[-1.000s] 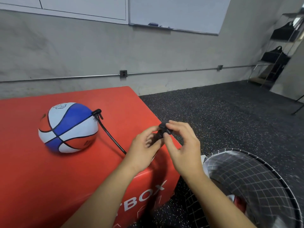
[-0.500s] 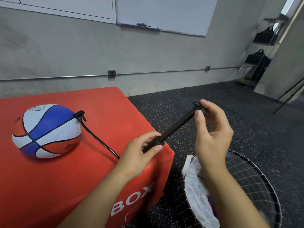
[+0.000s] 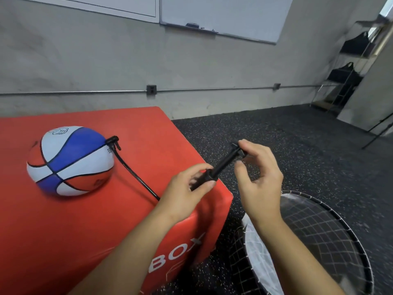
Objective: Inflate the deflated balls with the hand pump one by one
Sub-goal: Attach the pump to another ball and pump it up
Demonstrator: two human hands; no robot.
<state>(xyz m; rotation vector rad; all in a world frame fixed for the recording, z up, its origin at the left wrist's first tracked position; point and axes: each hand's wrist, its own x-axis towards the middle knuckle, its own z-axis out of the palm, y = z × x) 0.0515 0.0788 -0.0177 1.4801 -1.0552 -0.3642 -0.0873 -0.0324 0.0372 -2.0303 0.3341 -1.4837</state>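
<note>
A red, white and blue ball (image 3: 70, 160) lies on the red box (image 3: 153, 145) at the left, slightly flattened. A black hose (image 3: 131, 171) runs from a connector at the ball's upper right side to the small black hand pump (image 3: 221, 166). My left hand (image 3: 187, 188) grips the pump's body over the box's right corner. My right hand (image 3: 258, 177) holds the handle at the end of the pulled-out rod with its fingertips.
A round wire mesh basket (image 3: 331, 211) with a white liner stands on the dark speckled floor at the lower right, beside the box. A concrete wall with a whiteboard lies behind. Shelves with black bags stand at the far right.
The pump went from closed, with both hands together, to its rod drawn out. Since half a second ago my right hand has moved slightly back toward the left one.
</note>
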